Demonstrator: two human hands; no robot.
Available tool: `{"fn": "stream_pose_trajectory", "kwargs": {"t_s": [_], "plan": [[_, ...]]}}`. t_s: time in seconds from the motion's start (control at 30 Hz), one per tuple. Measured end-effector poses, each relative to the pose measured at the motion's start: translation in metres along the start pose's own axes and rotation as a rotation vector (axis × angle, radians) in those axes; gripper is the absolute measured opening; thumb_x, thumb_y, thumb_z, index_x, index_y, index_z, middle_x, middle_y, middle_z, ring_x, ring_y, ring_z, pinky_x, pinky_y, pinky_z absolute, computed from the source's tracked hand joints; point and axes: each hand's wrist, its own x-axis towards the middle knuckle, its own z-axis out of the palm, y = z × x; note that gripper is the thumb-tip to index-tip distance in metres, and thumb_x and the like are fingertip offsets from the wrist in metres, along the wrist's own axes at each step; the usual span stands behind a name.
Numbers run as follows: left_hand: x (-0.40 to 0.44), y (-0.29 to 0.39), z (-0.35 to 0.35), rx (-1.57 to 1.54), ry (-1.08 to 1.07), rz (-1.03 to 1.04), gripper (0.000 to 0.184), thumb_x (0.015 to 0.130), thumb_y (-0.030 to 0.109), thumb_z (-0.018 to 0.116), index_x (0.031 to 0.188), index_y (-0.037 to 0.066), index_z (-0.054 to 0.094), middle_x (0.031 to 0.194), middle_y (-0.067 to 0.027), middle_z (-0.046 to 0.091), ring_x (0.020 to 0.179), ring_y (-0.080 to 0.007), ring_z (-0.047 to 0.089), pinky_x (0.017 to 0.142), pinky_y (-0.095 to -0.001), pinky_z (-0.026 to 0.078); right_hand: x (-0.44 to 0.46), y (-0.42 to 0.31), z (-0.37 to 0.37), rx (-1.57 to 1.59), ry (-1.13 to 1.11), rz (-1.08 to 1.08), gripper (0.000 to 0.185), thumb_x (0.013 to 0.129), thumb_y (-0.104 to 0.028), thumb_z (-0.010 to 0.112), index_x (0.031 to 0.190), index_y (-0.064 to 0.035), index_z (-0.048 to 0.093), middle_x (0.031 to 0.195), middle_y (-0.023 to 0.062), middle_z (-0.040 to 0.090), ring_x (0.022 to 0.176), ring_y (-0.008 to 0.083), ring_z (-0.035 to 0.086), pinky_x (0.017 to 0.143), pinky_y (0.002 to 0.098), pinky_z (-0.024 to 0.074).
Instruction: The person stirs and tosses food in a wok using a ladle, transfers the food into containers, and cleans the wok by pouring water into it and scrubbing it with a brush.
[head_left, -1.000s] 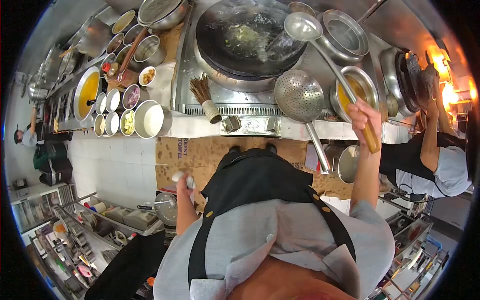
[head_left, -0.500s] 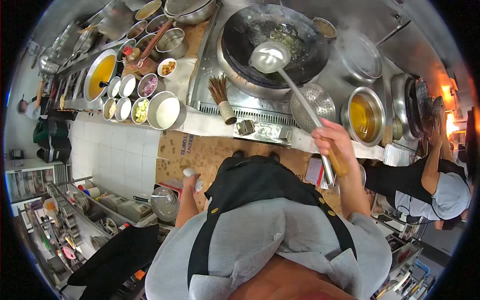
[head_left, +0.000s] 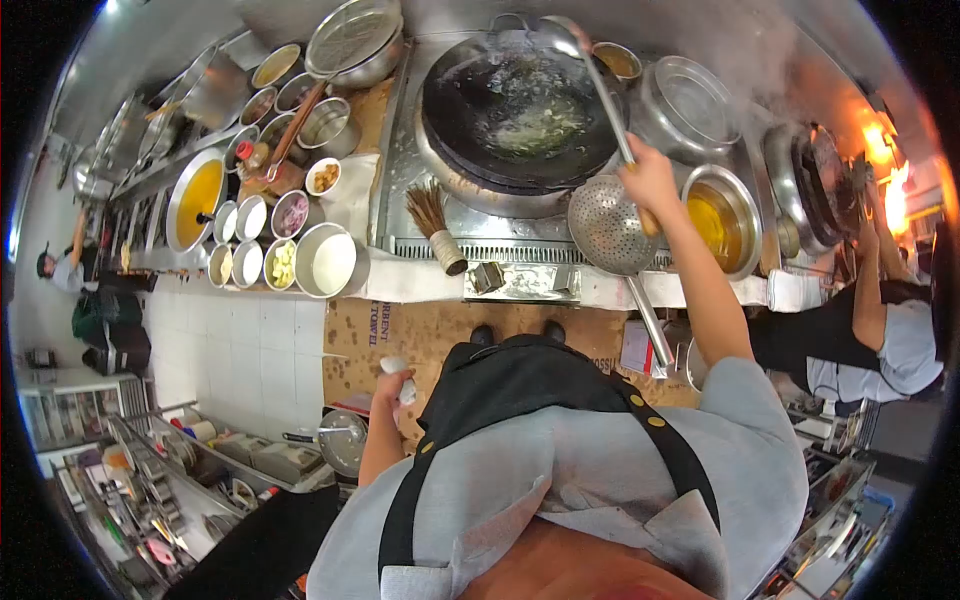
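My right hand is closed around the wooden grip of a long metal ladle. The ladle reaches up over the right side of a black wok, its bowl at the far rim. Green pieces in bubbling liquid lie in the wok. Below my right hand rests a perforated skimmer, its handle sticking out past the counter edge. Low at my side, my left hand is closed on a bunched white cloth. A bamboo wok brush lies left of the wok.
Right of the skimmer stands a pot of yellow oil. Small ingredient bowls, including chopped onion, and a large bowl of yellow liquid fill the left counter. At far right, a co-worker stands near tall flames.
My right hand has moved up and forward, carrying the ladle bowl from over the wok's middle to its far right rim. My left hand still holds the cloth.
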Motion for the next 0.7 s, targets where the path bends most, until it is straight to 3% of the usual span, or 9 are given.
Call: {"fn": "stream_pose_trajectory", "kwargs": {"t_s": [0.07, 0.23, 0.27, 0.37, 0.4, 0.47, 0.5, 0.57, 0.7], "plan": [[-0.002, -0.007, -0.012, -0.07, -0.16, -0.107, 0.025, 0.073, 0.014, 0.067, 0.095, 0.007, 0.057, 0.078, -0.006, 0.06, 0.059, -0.0205, 0.058, 0.046, -0.0338, 0.046, -0.04, 0.004, -0.042, -0.002, -0.084, 0.263, 0.055, 0.066, -0.005, 0.053, 0.12, -0.0017, 0.05, 0.081, 0.0275, 0.059, 0.077, 0.0427, 0.058, 0.071, 0.0443, 0.0472], [-0.041, 0.05, -0.013, -0.155, -0.377, -0.086, 0.033, 0.074, 0.022, 0.068, 0.1, 0.007, 0.055, 0.084, -0.0058, 0.061, 0.07, -0.0204, 0.06, 0.052, -0.0339, 0.048, -0.149, 0.036, -0.092, -0.101, -0.045, 0.401, 0.058, 0.065, -0.003, 0.053, 0.123, -0.0019, 0.047, 0.081, 0.0292, 0.058, 0.077, 0.0419, 0.058, 0.071, 0.045, 0.0467], [-0.081, 0.088, 0.015, -0.074, -0.284, 0.033, 0.04, 0.077, 0.032, 0.065, 0.106, 0.008, 0.054, 0.087, -0.0078, 0.06, 0.074, -0.0225, 0.06, 0.055, -0.0351, 0.049, -0.166, 0.042, -0.099, -0.126, -0.061, 0.415, 0.058, 0.065, -0.003, 0.052, 0.123, -0.0019, 0.047, 0.081, 0.0294, 0.057, 0.077, 0.0419, 0.058, 0.071, 0.0453, 0.0465], [-0.077, 0.155, 0.086, -0.397, -0.736, 0.143, 0.052, 0.082, 0.049, 0.052, 0.117, 0.01, 0.047, 0.096, -0.0124, 0.059, 0.077, -0.0252, 0.058, 0.056, -0.0342, 0.049, -0.204, 0.071, -0.099, -0.206, -0.221, 0.492, 0.057, 0.064, 0.001, 0.051, 0.121, -0.0015, 0.048, 0.073, 0.0279, 0.057, 0.071, 0.0428, 0.057, 0.068, 0.046, 0.0458], [-0.119, 0.193, 0.145, -0.504, -0.566, 0.208, 0.054, 0.084, 0.051, 0.048, 0.117, 0.008, 0.045, 0.099, -0.0133, 0.057, 0.077, -0.027, 0.057, 0.059, -0.0331, 0.049, -0.213, 0.077, -0.094, -0.253, -0.281, 0.486, 0.06, 0.064, 0.001, 0.053, 0.124, -0.0045, 0.046, 0.074, 0.0255, 0.057, 0.071, 0.0406, 0.057, 0.067, 0.0451, 0.0468], [-0.093, 0.228, 0.207, -0.561, -0.969, 0.183, 0.049, 0.086, 0.051, 0.044, 0.111, 0.009, 0.047, 0.094, -0.0103, 0.055, 0.08, -0.027, 0.055, 0.063, -0.0354, 0.047, -0.232, 0.098, -0.068, -0.312, -0.296, 0.456, 0.063, 0.066, -0.001, 0.054, 0.127, -0.0068, 0.043, 0.079, 0.0237, 0.057, 0.073, 0.0387, 0.058, 0.068, 0.0444, 0.0476], [-0.101, 0.249, 0.243, -0.591, -0.794, 0.148, 0.044, 0.087, 0.051, 0.043, 0.107, 0.012, 0.048, 0.093, -0.0096, 0.054, 0.079, -0.0259, 0.053, 0.063, -0.0369, 0.045, -0.239, 0.108, -0.057, -0.343, -0.303, 0.442, 0.064, 0.066, -0.001, 0.055, 0.129, -0.008, 0.041, 0.082, 0.0228, 0.057, 0.075, 0.0378, 0.058, 0.068, 0.044, 0.048], [-0.075, 0.273, 0.293, -0.522, -0.896, 0.194, 0.05, 0.083, 0.056, 0.049, 0.103, 0.01, 0.048, 0.098, -0.0135, 0.052, 0.088, -0.0302, 0.052, 0.071, -0.0397, 0.049, -0.244, 0.119, -0.043, -0.372, -0.348, 0.473, 0.069, 0.069, -0.003, 0.055, 0.134, -0.0105, 0.033, 0.088, 0.0205, 0.057, 0.078, 0.0362, 0.059, 0.069, 0.0435, 0.0485], [-0.052, 0.312, 0.351, -0.512, -0.681, 0.14, 0.033, 0.086, 0.042, 0.046, 0.09, 0.009, 0.048, 0.085, -0.013, 0.05, 0.07, -0.0259, 0.05, 0.057, -0.035, 0.044, -0.255, 0.135, -0.023, -0.297, -0.393, 0.56, 0.07, 0.07, -0.002, 0.051, 0.136, -0.0098, 0.029, 0.092, 0.0223, 0.055, 0.082, 0.037, 0.058, 0.072, 0.0431, 0.0483]]}}
